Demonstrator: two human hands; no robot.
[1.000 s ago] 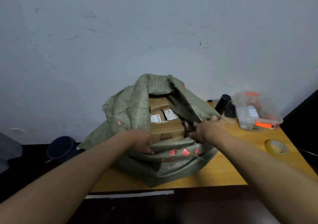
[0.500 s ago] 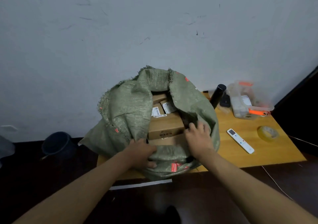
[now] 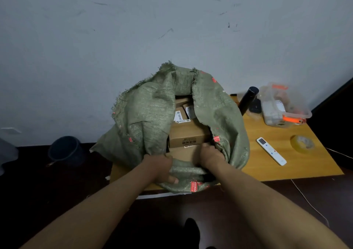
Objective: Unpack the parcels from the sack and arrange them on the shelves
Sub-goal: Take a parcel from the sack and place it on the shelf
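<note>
Dark bucket on floor, well left of L hand. L hand grips near rim of green woven sack, thumb curled over fabric. Cardboard parcels sit in sack mouth, just beyond both hands. R hand reaches into opening, fingers hidden; can't tell its grip. Right of R hand on wooden table: white remote, tape roll, clear plastic tub.

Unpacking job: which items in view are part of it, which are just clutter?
Job:
- green sack, open on the table
- cardboard parcels inside it
- left hand, gripping the sack's rim
- right hand, at a parcel in the mouth

Clutter:
- white remote
- tape roll
- clear plastic tub
- black cylinder
- dark bucket on the floor
</note>
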